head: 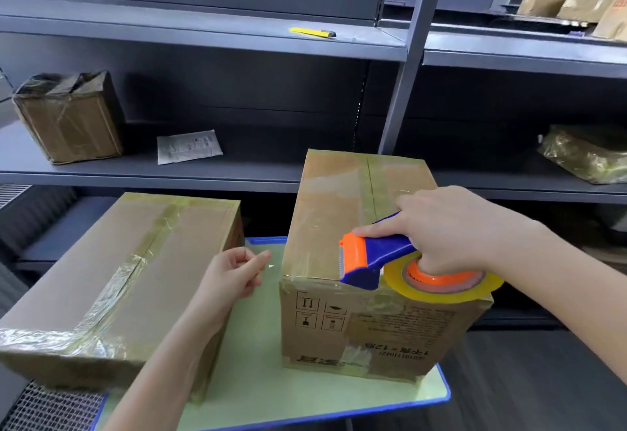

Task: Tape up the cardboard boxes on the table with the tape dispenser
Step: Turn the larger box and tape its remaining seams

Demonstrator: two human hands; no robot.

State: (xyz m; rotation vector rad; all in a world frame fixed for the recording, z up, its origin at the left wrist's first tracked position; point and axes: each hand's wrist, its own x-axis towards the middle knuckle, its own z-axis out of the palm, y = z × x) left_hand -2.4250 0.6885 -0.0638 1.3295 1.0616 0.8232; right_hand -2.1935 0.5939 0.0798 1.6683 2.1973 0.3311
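Counting from lower left, two stiff, probably light cardboard boxes stand on the table point(258, 379): the left box point(112, 281) and the right box point(356, 213). Between them the left hand point(234, 274) hangs, fingers loosely curled, holding nothing visible. At centre right the right hand point(451, 227) grips the one tape dispenser point(376, 257), hard light plastic, by its handle, at the right box's near top edge.

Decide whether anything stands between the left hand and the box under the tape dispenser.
Nothing visible does. The left hand hangs over bare green table, with only open air between it and the box under the tape dispenser.
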